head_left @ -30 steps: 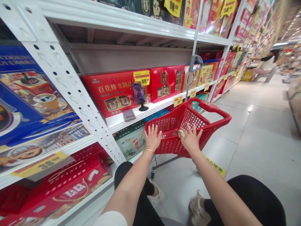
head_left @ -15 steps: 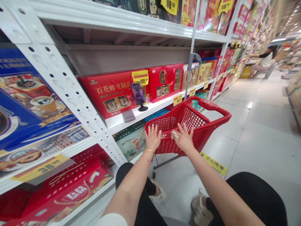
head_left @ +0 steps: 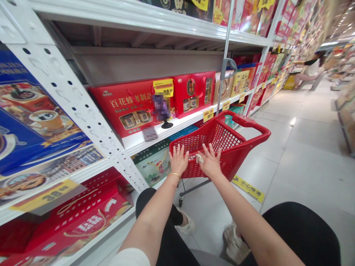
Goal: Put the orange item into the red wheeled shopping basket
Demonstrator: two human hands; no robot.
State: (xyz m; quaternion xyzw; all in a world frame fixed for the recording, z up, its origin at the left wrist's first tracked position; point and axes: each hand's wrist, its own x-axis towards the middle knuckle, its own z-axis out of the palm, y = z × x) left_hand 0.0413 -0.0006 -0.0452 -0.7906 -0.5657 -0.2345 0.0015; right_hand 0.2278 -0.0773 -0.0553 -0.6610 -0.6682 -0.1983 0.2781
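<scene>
Both my hands are stretched forward with palms down over the near side of a red shopping cart (head_left: 235, 147). My left hand (head_left: 178, 161) has its fingers spread and wears a thin gold bangle at the wrist. Beside it, my right hand (head_left: 210, 162) also has its fingers apart. A small whitish thing (head_left: 199, 158) is at its thumb; I cannot make out what it is. Whether either hand touches the cart cannot be told. On the lit shelf beyond stand a blurred purple object on a round black base (head_left: 167, 125) and a small blurred flat piece (head_left: 150, 134).
White shelving (head_left: 111, 147) runs along the left, with a red gift box (head_left: 124, 114) and a blue cookie package (head_left: 41, 118). A grey-handled pole (head_left: 229, 68) rises by the cart. A yellow floor sign (head_left: 248, 188) lies right. Further off, a person (head_left: 309, 70) sits on a stool.
The view has shifted slightly. My right hand appears a little further left and higher, with fingers still spread. The left hand keeps nearly the same pose.
</scene>
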